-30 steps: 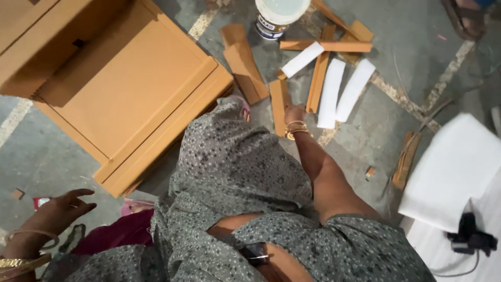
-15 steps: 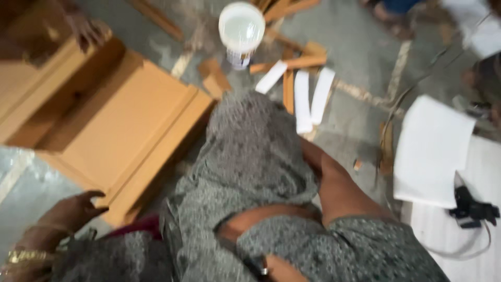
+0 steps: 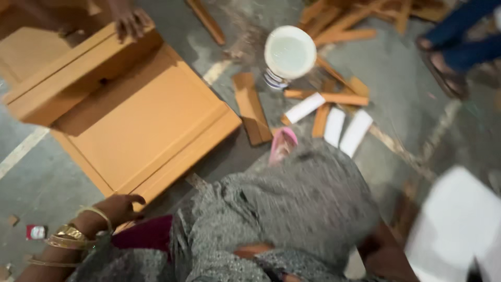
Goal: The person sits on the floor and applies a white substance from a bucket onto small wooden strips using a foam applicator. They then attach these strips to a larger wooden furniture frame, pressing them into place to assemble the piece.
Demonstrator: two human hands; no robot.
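Since half a second ago the view has swung left and down, so the orange wooden frame (image 3: 141,120) now fills the left half and the white tub (image 3: 289,52) sits higher. On the floor, the left hand (image 3: 117,206), loosely curled with fingers part open, touches the frame's near corner and grips nothing that I can see. The right hand is hidden past the grey-clad knee at the lower right; I cannot tell its state. Another person's hand (image 3: 133,23) rests on the frame's far rail. As a judgement, the frame looks assembled: flat panel, raised rails. Loose wood offcuts (image 3: 253,109) and white strips (image 3: 344,125) lie just beyond it.
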